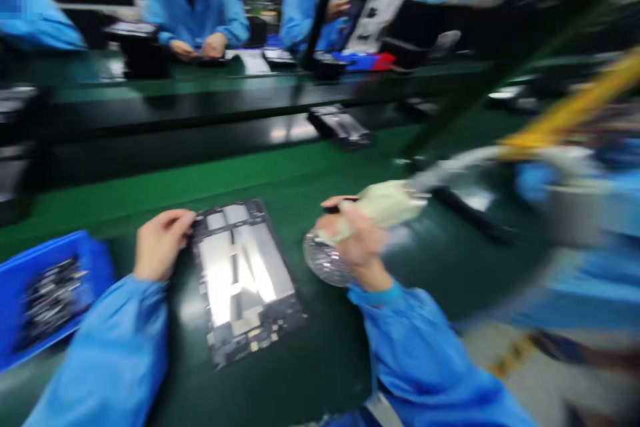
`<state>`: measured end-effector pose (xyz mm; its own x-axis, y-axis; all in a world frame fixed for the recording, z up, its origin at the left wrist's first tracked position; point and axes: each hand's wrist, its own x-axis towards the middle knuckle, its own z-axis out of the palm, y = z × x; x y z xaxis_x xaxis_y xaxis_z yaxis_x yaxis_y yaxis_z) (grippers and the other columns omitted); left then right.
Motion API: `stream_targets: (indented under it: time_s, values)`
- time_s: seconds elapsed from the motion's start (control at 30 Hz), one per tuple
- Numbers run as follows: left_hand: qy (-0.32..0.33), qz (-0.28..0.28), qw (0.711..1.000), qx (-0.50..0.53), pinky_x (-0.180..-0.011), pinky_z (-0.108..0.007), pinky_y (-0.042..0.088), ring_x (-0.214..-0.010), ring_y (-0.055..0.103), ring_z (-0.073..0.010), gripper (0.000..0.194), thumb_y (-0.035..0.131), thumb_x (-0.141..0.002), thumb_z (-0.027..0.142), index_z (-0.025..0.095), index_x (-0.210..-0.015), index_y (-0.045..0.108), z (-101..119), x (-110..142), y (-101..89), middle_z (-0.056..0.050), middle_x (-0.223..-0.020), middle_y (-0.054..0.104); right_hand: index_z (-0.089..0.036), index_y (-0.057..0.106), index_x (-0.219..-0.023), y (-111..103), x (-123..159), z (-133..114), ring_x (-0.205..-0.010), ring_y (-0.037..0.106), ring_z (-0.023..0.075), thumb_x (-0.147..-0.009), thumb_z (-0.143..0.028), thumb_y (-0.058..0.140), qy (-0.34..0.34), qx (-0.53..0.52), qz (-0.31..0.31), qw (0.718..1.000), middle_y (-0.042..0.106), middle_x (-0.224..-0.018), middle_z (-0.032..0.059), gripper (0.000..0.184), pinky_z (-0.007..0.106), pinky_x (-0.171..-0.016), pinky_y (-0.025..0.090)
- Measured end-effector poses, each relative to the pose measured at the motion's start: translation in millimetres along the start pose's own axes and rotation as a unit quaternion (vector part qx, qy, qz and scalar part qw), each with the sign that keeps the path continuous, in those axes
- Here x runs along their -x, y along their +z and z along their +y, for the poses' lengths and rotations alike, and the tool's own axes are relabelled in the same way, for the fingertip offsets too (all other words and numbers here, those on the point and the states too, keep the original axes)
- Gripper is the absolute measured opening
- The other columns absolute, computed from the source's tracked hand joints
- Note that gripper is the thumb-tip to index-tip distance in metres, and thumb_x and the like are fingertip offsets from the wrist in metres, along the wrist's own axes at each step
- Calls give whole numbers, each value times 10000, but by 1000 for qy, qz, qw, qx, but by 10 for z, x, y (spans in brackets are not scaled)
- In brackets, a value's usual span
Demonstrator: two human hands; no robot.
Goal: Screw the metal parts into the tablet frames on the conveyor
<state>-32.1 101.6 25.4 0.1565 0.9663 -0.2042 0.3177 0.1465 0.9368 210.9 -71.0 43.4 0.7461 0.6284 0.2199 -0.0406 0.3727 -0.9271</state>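
Note:
An opened tablet (245, 273) lies flat on the green bench, with silvery battery panels and a dark circuit board along its near end. My left hand (163, 243) pinches its far left corner between thumb and fingers. To the right of the tablet, my right hand (360, 240) is wrapped around a pale cream handheld tool (393, 203) with a grey hose at its back end. A round, shiny, clear-looking piece (325, 260) shows below that hand. Motion blur hides whether it belongs to the tool.
At the left, a blue bin (95, 263) holds many small dark and metallic parts. Beyond the green ledge, another device (343, 127) lies on the dark belt. Co-workers in blue sleeves sit across the line. A yellow bar (575, 107) slants in at the right.

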Motion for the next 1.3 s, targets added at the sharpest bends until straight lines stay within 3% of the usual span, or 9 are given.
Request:
stream_targets:
  time_s: [0.17, 0.33, 0.47, 0.6, 0.8, 0.93, 1.07, 1.3]
  values:
    - [-27, -4, 999, 39, -436, -209, 305, -501, 479, -104, 184, 741, -657, 310, 137, -712, 714, -151, -264, 100, 0, -567, 603, -219, 802, -759, 41, -38, -164, -384, 478, 146, -719, -531, 826, -41, -58, -59, 996, 491, -403, -3, 315, 295, -428, 443]
    - [-7, -6, 999, 46, -476, -206, 349, -509, 503, -103, 133, 744, -718, 276, 146, -715, 721, -304, -332, 104, 0, -578, 612, -204, 790, -793, 443, 96, -189, -387, 493, 150, -779, -484, 810, -38, -83, -114, 989, 498, -427, -21, 281, 294, -410, 450]
    - [28, -14, 999, 31, -571, -235, 448, -548, 556, -115, 75, 723, -754, 222, 157, -717, 727, -375, -401, 124, -14, -668, 683, -184, 752, -793, 760, 112, -40, -376, 500, 150, -804, -520, 836, -27, -78, -149, 985, 506, -433, -33, 347, 309, -407, 473]
    - [55, -17, 998, 10, -625, -238, 475, -599, 598, -127, 60, 705, -771, 185, 167, -714, 714, -439, -473, 143, -14, -695, 696, -180, 731, -773, 1120, 57, 125, -348, 462, 115, -753, -547, 869, -16, -105, -131, 986, 488, -428, -61, 393, 283, -411, 488]
    - [47, -42, 998, 0, -474, -196, 430, -493, 560, -103, 97, 665, -841, 202, 163, -752, 665, -453, -475, 148, 15, -641, 633, -193, 706, -687, 1780, -104, 411, -372, 480, 121, -754, -475, 808, 17, -79, -153, 985, 502, -408, -50, 308, 278, -443, 501]
    - [30, -50, 998, 0, -395, -185, 388, -451, 552, -98, 77, 634, -866, 167, 152, -798, 665, -433, -452, 157, 20, -654, 629, -188, 699, -670, 2083, -189, 594, -352, 441, 107, -731, -491, 784, 36, -63, -160, 985, 490, -394, -57, 320, 273, -432, 498]
    - [24, -54, 998, -8, -402, -191, 406, -461, 573, -104, 97, 620, -872, 130, 143, -802, 686, -441, -452, 172, 10, -655, 644, -177, 686, -668, 2201, -214, 725, -347, 441, 99, -722, -498, 784, 40, -65, -158, 984, 490, -394, -53, 340, 253, -419, 476]
    - [20, -50, 998, -29, -528, -210, 479, -509, 610, -116, 116, 627, -878, 121, 148, -826, 727, -496, -476, 186, -7, -673, 684, -171, 689, -673, 2221, -198, 835, -347, 453, 99, -710, -499, 794, 47, -60, -158, 985, 494, -396, -51, 346, 245, -419, 476]
